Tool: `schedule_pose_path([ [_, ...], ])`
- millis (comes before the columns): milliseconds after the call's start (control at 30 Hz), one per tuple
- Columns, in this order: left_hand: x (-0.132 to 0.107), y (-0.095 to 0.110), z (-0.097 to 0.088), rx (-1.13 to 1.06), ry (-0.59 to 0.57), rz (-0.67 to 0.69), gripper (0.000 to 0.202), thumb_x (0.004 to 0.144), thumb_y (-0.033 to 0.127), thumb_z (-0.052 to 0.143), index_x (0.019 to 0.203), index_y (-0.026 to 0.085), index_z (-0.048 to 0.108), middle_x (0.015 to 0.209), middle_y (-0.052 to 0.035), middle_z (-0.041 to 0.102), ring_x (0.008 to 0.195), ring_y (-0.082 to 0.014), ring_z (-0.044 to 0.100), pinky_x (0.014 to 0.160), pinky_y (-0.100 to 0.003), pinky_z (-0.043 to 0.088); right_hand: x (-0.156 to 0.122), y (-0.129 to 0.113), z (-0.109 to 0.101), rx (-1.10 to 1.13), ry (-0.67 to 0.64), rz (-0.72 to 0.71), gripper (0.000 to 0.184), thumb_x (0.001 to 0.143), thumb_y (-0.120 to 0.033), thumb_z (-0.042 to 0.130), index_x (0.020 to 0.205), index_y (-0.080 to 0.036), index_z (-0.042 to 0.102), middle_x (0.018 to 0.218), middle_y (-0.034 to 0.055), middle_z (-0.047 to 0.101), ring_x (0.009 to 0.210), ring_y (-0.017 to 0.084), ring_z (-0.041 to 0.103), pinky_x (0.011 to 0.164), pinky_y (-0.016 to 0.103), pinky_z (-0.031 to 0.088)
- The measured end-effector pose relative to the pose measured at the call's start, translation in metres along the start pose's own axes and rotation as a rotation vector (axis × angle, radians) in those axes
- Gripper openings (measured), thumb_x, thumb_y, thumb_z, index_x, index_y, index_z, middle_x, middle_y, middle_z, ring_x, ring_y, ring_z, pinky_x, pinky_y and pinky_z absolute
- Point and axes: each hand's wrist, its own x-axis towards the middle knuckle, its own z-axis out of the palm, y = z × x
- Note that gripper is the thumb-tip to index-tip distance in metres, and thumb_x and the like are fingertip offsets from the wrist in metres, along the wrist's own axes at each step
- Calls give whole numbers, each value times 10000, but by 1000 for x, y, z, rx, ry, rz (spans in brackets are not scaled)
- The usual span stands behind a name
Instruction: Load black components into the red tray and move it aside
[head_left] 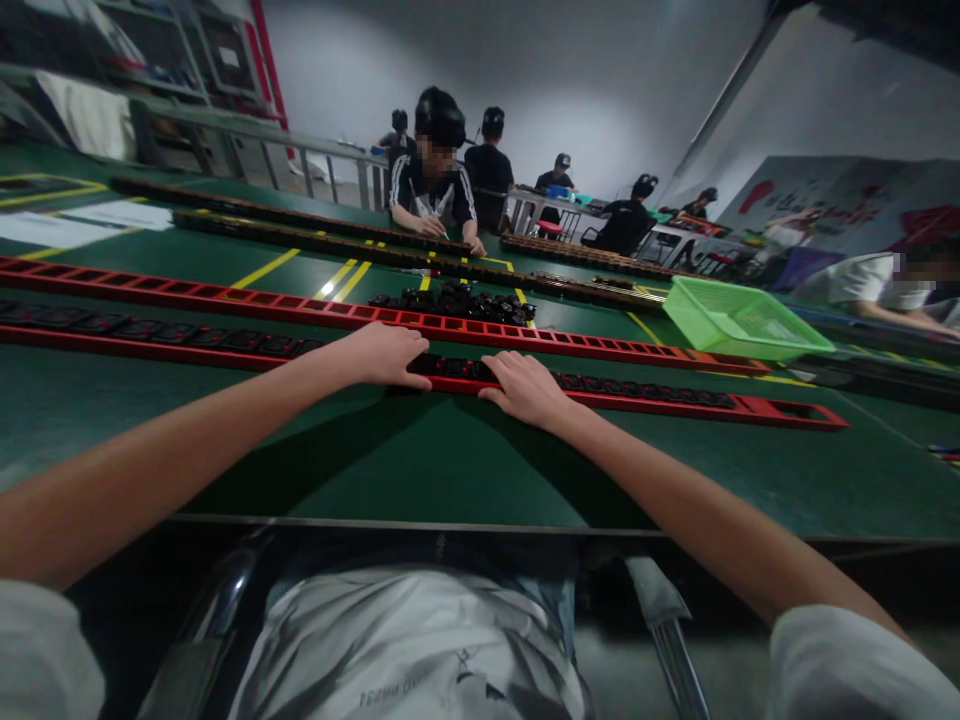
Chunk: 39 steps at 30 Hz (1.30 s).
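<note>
A long red strip [780, 410] filled with black socket inserts lies across the green table in front of me. My left hand [386, 355] rests on it palm down, fingers curled over the strip's top. My right hand [525, 388] lies on the same strip just to the right, its fingers pressed down on the black inserts. A second red strip [225, 296] with empty cut-outs runs parallel behind. A heap of loose black inserts [457, 302] sits beyond that strip, ahead of my hands.
A green plastic basket [742, 322] stands at the right. More dark strips [300, 218] run along the far side, where a person [435, 190] sits facing me. Other people sit behind and at the right edge. The table's front edge [480, 525] is near my lap.
</note>
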Motion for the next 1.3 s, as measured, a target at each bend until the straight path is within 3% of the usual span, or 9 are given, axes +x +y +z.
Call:
schedule_pose_path([
  [167, -9, -38, 11, -46, 30, -34, 587, 1102, 676, 605, 1337, 163, 769, 1370, -177, 767, 1254, -358, 736, 995, -381, 556, 9, 31, -3, 34, 3, -101, 539, 1158, -383, 673, 1617, -104, 632, 1482, 231, 720, 1353, 395, 689, 1132, 520, 564],
  [300, -2, -102, 21, 16, 213, -124, 678, 1109, 653, 547, 1487, 116, 713, 1529, -217, 672, 1454, -382, 626, 1197, -430, 484, 10, 96, -8, 52, 165, 155, 566, 1146, -414, 630, 1613, -95, 639, 1555, 257, 676, 1407, 464, 655, 1191, 616, 537],
  [433, 22, -164, 37, -5, 15, -218, 808, 1056, 720, 591, 1607, 134, 664, 1549, -243, 665, 1463, -426, 614, 1177, -454, 487, 19, 152, 3, 55, -96, 232, 676, 1077, -425, 729, 1639, -71, 604, 1568, 265, 654, 1402, 456, 658, 1230, 584, 531],
  [533, 35, -185, 49, -14, -71, -181, 799, 1044, 660, 578, 1600, 90, 645, 1482, -238, 707, 1394, -398, 648, 1144, -416, 493, 23, 168, 14, 85, -140, 174, 642, 1058, -380, 742, 1611, -74, 630, 1600, 259, 590, 1439, 405, 632, 1274, 494, 502],
  [700, 42, -192, 57, -72, -119, -174, 769, 1011, 672, 558, 1436, 48, 703, 1354, -251, 741, 1172, -338, 716, 1004, -370, 533, 29, 170, 16, -5, -91, 233, 646, 1072, -441, 731, 1620, -124, 604, 1576, 252, 617, 1404, 434, 626, 1180, 555, 521],
  [800, 42, -190, 54, -99, -107, -169, 694, 979, 665, 613, 1354, 96, 747, 1293, -236, 760, 1107, -340, 722, 953, -383, 543, 35, 170, 10, -117, -173, 294, 598, 1096, -517, 690, 1528, -103, 661, 1453, 270, 712, 1371, 491, 625, 1117, 614, 509],
  [967, 29, -182, 35, -82, -40, -149, 582, 997, 602, 629, 1294, 121, 763, 1287, -225, 758, 1155, -343, 726, 989, -372, 546, 33, 174, -4, -109, -231, 281, 492, 1105, -532, 681, 1338, -102, 736, 1340, 248, 769, 1201, 418, 721, 1000, 477, 546],
  [1167, -17, -173, -14, 14, 88, -140, 575, 1024, 579, 566, 1282, 97, 744, 1265, -219, 741, 1141, -357, 738, 1038, -398, 550, -14, 172, -35, -85, 14, 221, 485, 1081, -510, 674, 1351, -111, 726, 1315, 243, 760, 1256, 421, 701, 1046, 486, 567],
  [1300, -67, -145, -25, 53, 132, -138, 574, 1044, 592, 542, 1312, 123, 735, 1242, -185, 734, 1175, -363, 731, 1101, -433, 549, -72, 156, -49, -62, 93, 157, 489, 1047, -567, 666, 1298, -157, 757, 1244, 209, 773, 1203, 429, 714, 1060, 549, 581],
])
